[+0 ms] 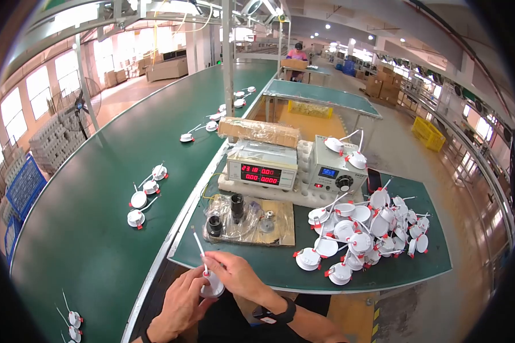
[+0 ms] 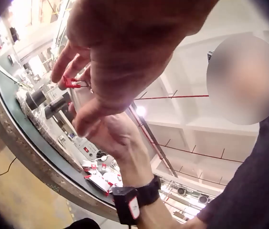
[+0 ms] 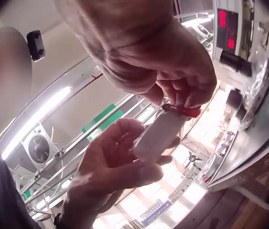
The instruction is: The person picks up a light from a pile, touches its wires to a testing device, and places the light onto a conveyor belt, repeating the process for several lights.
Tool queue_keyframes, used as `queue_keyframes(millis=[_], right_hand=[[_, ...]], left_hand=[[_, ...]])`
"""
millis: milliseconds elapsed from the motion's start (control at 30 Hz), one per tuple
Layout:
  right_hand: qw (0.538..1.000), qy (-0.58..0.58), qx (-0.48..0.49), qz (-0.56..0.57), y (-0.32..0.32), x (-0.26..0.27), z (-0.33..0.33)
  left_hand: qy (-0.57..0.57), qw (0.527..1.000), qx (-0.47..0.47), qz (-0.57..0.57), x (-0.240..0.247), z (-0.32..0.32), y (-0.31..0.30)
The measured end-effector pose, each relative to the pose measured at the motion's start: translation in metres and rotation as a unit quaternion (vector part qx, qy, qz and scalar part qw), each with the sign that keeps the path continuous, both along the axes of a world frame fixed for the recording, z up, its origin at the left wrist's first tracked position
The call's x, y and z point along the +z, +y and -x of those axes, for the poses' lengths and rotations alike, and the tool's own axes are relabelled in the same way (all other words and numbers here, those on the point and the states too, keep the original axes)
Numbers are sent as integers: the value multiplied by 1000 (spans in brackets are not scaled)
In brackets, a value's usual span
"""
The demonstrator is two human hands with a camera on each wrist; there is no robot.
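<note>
A round white downlight (image 1: 213, 286) with red-tipped spring clips is held between both hands over the near edge of the bench. My left hand (image 1: 180, 300) grips its body from the side, thumb and fingers around the rim, also seen in the right wrist view as the left hand (image 3: 108, 169). At the back of the lamp, the curled fingertips of my right hand (image 1: 234, 274) pinch beside a red clip (image 3: 190, 112). The lamp's white cable (image 1: 198, 243) sticks up past the right fingers, its bare end toward the board.
Ahead lies a board (image 1: 280, 231) with black sockets (image 1: 237, 207). Behind it stand a lit power meter (image 1: 261, 171) and a grey control box (image 1: 337, 171). A heap of downlights (image 1: 360, 243) covers the right side. More lamps (image 1: 138, 199) sit on the green conveyor (image 1: 97, 228).
</note>
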State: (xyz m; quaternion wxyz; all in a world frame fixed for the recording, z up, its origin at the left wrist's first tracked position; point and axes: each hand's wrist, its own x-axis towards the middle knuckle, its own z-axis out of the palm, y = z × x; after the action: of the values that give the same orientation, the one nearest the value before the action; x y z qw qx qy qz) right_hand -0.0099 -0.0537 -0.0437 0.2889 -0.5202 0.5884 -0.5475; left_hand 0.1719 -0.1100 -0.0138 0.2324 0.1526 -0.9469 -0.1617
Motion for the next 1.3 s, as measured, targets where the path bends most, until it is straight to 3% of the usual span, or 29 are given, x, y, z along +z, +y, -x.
queue_keyframes(millis=[200,367,467,533,600,700,900,1000,1100,1233,1300], right_hand=[[981,-186,-29,-40,37,4,32],[972,-234,-19,-23,61,0,43],[976,-205,-66,-28,76,8,42],[983,-169,-62,-21,83,15,41],[982,-175,-63,-13,84,21,35],[986,-146,-57,-51,82,27,33],[988,-126,-69,-63,76,27,30],[988,-127,-72,-51,75,21,33],[986,-148,-73,-20,74,19,33],[983,-166,-74,-6,74,15,37],[980,-179,-84,-30,75,17,39]], left_hand=[[32,992,-112,-57,-21,38,21],[26,977,-181,-110,-13,62,34],[88,942,-128,-297,-12,60,23],[142,875,-3,-463,1,70,14],[158,799,-17,-580,12,79,-2],[182,760,-55,-622,10,90,-12],[177,731,-56,-656,-1,98,-13],[156,658,-62,-734,-7,99,-12],[158,466,-133,-860,-12,102,-6],[123,414,-164,-887,-26,109,1],[138,534,-123,-825,-26,113,0]])
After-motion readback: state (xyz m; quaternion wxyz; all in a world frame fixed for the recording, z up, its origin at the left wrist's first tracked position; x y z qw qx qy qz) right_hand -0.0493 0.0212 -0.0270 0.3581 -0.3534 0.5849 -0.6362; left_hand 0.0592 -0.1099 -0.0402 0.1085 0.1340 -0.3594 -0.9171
